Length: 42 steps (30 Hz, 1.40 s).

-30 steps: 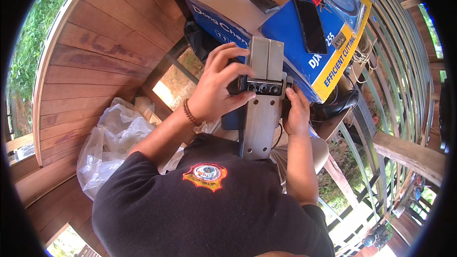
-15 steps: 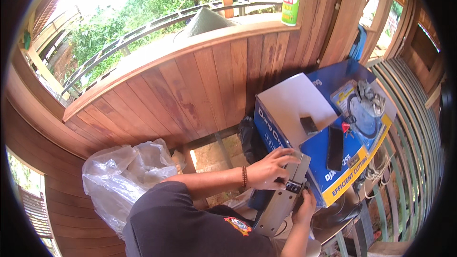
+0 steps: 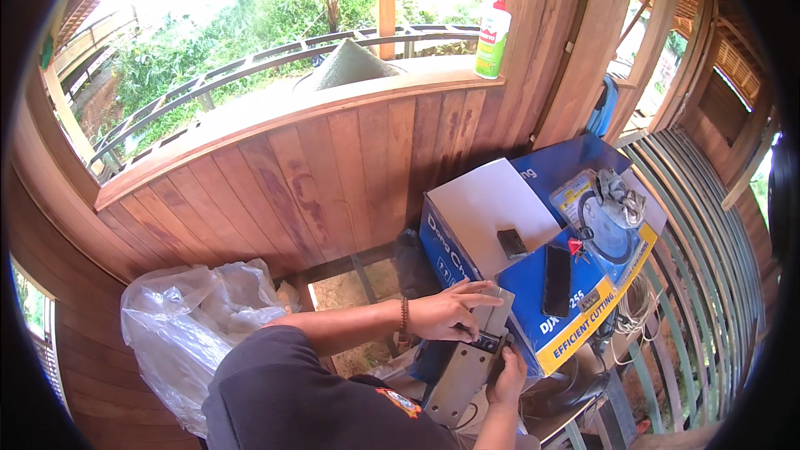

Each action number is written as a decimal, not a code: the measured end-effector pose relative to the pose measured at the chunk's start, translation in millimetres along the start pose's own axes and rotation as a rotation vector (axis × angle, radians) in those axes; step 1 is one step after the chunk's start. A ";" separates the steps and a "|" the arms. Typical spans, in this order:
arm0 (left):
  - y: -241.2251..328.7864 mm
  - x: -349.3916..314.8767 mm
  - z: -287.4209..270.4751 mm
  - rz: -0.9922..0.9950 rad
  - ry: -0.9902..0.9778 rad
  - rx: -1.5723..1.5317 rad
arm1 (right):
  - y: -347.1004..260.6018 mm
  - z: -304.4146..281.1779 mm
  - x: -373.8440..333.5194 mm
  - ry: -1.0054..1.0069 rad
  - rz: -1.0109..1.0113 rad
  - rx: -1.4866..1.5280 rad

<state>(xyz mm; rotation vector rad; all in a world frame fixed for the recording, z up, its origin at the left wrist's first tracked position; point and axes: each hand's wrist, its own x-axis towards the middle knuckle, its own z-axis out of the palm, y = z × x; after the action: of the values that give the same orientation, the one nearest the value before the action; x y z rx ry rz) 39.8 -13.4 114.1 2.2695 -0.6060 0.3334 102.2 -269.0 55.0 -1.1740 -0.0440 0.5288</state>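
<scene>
An electric planer [image 3: 460, 379], its flat metal sole turned up, lies tilted in front of my body. A dark cutter slot with a shiny blade crosses it between the two sole plates. My left hand [image 3: 446, 317] lies over the upper plate from the left, index finger stretched along the metal, with the thumb and the other fingers bent at the slot. On the planer's right side my right hand [image 3: 507, 375] is wrapped round the body near the slot, thumb toward the sole. The planer's underside is hidden.
Beside the planer stands a large blue and yellow cardboard box [image 3: 533, 333], bearing a phone [image 3: 557, 281], a dark block [image 3: 512, 243] and a disc-shaped blister pack [image 3: 607, 233]. Clear plastic sheeting [image 3: 192, 317] lies left. A glue bottle [image 3: 492, 37] stands on the wooden ledge.
The whole view has shifted, so the scene sits further left and slightly lower. Both hands keep their places on the planer, with the left fingers moved slightly.
</scene>
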 end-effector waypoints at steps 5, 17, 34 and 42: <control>5.3 -12.1 25.8 -0.232 0.370 -0.089 | 9.7 -11.5 6.5 0.009 0.046 -0.038; 16.9 -23.9 52.4 -0.690 0.325 -0.650 | -5.5 -3.0 1.9 -0.034 -0.012 -0.078; 15.5 -23.9 56.7 -0.703 0.356 -0.616 | -16.1 -1.5 -7.2 0.133 -0.421 -0.723; 10.3 -29.3 61.9 -0.656 0.373 -0.720 | -12.6 1.7 -8.9 0.225 -0.263 -0.615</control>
<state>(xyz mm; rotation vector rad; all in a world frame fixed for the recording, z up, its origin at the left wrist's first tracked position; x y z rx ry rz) 12.7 -55.3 66.0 1.5314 0.2102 0.1594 98.5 -274.8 68.9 -1.7907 -0.1748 0.1420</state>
